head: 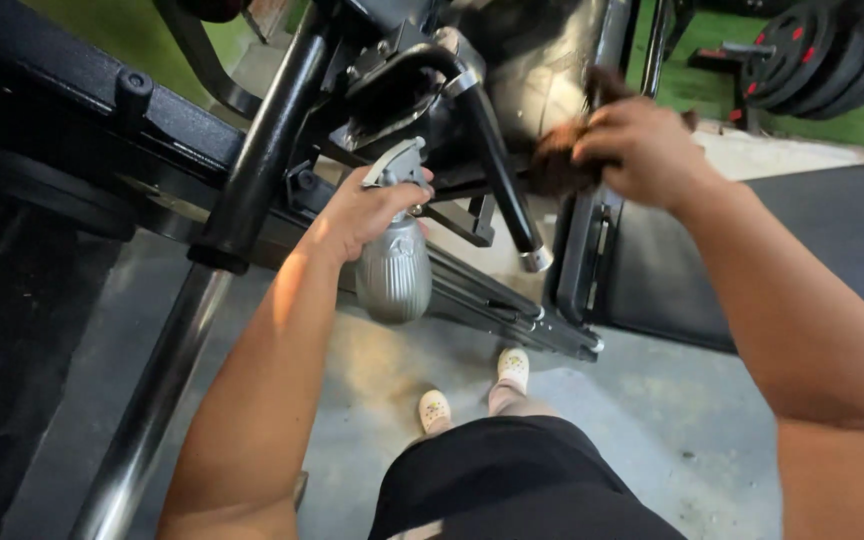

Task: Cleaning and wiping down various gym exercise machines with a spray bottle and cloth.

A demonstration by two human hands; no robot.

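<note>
my left hand (367,205) clamped round neck of grey ribbed spray bottle (394,268), finger on trigger, bottle hanging upright near centre over concrete floor (652,420). my right hand (642,150) closed on dark brown cloth (557,165), pressed to black gym machine frame (272,140) at far right. hands well apart. chrome bar (147,420) runs near left. black padded mat (842,230) right. weight plates (832,50) far right on green turf. my pale shoes (472,390) below bottle.

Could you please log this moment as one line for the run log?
left hand: grips grey spray bottle | right hand: presses brown cloth on black gym machine | floor: grey concrete
</note>
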